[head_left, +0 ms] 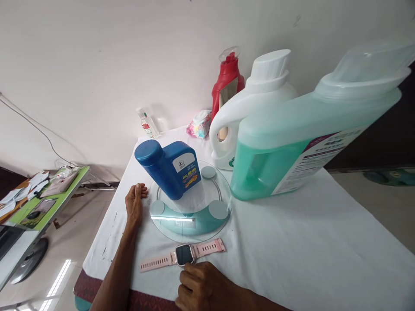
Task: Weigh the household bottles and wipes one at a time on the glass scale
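My left hand (135, 202) rests on the white cloth at the left rim of a round glass scale (191, 231), its fingers loosely bent and holding nothing. On the scale stands a blue plastic bottle (170, 166) with a wide round cap and a printed label. In front of the scale lies a smartwatch (184, 255) with a pink strap, laid out flat with its dark screen up. My right hand (204, 285) is closed, knuckles up, right against the lower edge of the watch. What is under its curled fingers is hidden.
Right of the scale stand a large green liquid jug (269, 168), a white jug (233, 116) and a red bottle (223, 90). A wipes pack (199, 124) and a small clear bottle (148, 124) sit by the wall. Left is a desk (61, 194) with papers.
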{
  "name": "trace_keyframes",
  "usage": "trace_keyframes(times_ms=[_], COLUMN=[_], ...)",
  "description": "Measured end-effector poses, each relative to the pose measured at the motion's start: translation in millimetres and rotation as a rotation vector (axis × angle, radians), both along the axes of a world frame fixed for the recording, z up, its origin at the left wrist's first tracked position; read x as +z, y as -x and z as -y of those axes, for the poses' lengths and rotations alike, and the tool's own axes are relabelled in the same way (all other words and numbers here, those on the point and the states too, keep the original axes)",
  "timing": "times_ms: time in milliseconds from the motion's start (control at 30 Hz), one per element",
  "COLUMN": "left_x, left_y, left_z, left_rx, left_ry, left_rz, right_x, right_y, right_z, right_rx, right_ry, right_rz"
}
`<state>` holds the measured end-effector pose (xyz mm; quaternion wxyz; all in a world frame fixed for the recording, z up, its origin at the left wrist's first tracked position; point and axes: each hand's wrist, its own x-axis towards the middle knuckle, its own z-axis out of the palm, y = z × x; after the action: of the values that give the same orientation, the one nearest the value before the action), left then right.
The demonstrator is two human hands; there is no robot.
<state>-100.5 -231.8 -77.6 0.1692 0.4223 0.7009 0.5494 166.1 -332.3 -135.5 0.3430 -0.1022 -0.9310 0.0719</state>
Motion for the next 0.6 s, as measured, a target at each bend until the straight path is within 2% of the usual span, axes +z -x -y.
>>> trace_keyframes(times_ms=[133,233,367,467,600], left_x=[0.0,7.7,35.2,57.4,68.0], left_y=[0,-8,-39,-70,-100], left_z=[2,7,8,0,-14], left_rx=[-0.010,-0.058,-0.256,-0.367,-0.256], left_ry=[-0.006,-0.062,-0.169,-0.120,-0.007], left_rz=[0.010,0.020,-0.126,-0.109,0.002], right_x=[-3.3,-8.0,-13.8,-20.4,-38.4], right_y=[3,6,7,8,18], right_z=[0,-1,-2,-3,-3], right_rx=[-0.002,-0.016,0.005,0.025,0.067], right_ry=[-0.015,-0.030,-0.067,-0.061,-0.013], right_rz=[-0.039,-0.051,-0.005,0.020,0.076])
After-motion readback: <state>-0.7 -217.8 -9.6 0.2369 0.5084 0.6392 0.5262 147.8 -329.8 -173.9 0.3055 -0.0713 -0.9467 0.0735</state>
